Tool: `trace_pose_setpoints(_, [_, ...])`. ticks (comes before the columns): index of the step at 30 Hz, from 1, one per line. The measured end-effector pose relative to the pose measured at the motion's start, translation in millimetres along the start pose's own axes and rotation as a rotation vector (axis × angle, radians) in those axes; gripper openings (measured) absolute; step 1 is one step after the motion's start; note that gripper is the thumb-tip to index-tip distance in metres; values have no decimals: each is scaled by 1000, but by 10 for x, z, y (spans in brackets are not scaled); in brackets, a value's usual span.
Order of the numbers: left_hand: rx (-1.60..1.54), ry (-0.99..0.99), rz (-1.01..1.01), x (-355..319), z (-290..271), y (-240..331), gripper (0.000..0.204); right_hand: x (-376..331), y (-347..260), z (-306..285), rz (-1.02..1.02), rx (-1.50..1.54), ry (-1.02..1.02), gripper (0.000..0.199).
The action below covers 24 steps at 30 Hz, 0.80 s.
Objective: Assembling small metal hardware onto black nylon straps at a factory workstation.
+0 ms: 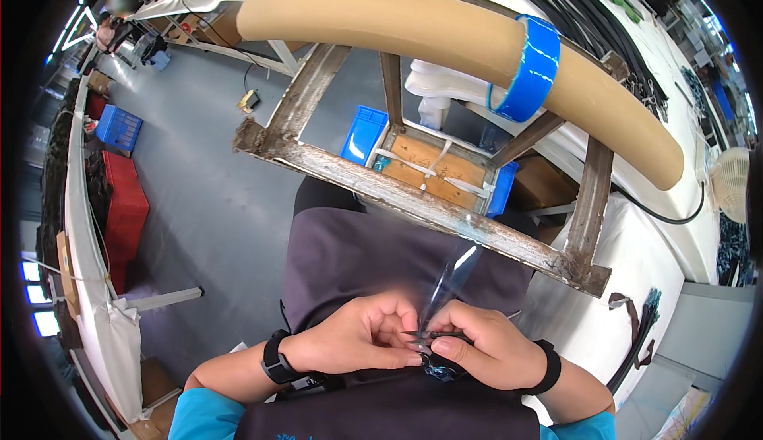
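Over my lap, my left hand and my right hand meet, fingers closed in pinches. A clear plastic strip stretches from between them up to the near bar of a worn wooden frame. My left fingertips pinch around the strip's lower end. A dark bundle with shiny blue strands sits under my right fingers, partly hidden. Beside the thumbs shows a thin dark pointed piece; its kind cannot be made out. Across the top of the frame lies a curved tan tube with a blue tape band around it.
At the right runs a white-covered table with dark strands on it. Under the frame stand a blue bin and a brown board. A red box and a blue crate stand left on the grey floor.
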<state>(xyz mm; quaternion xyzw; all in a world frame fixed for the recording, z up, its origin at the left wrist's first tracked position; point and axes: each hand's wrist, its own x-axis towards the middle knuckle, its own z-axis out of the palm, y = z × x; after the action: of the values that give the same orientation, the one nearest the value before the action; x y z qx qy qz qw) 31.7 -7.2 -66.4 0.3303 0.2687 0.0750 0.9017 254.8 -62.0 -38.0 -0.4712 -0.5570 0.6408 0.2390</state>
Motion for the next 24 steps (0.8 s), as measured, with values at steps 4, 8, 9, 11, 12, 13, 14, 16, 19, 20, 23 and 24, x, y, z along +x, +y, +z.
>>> trace_pose_setpoints(4, [22,25,7,-69,-21,11,28,-16,46,-35,69,22,-37,18])
trace_pose_setpoints(8, [20,11,38,-54,-62,54,27,-442,136,-326,30,316,-99,21])
trace_pose_setpoints(9, [31,8,39,-16,-59,76,28,-623,220,-473,-22,426,-108,22])
trace_pose_setpoints(11, [255,31,-6,-25,-71,118,23,-1053,241,-634,-194,684,254,26])
trace_pose_setpoints(12, [291,30,-18,43,-98,138,22,-1170,214,-836,-231,698,462,27])
trace_pose_setpoints(13, [329,49,-26,64,-113,152,20,-1237,208,-1043,-280,718,652,28])
trace_pose_setpoints(14, [312,72,-36,59,-116,151,19,-1256,209,-1270,-234,597,837,27])
trace_pose_setpoints(16, [289,124,-37,12,-107,139,19,-1228,275,-1806,-139,366,1074,23])
trace_pose_setpoints(19, [380,197,-70,17,-20,213,16,-1206,508,-2666,-13,-115,1263,18])
trace_pose_setpoints(20, [322,167,-4,48,35,263,15,-1238,654,-3004,51,-358,1342,20])
trace_pose_setpoints(23, [205,184,93,64,179,296,7,-1108,903,-3683,195,-1043,1479,20])
trace_pose_setpoints(24, [191,214,79,40,210,302,6,-1023,908,-3770,354,-1022,1516,21])
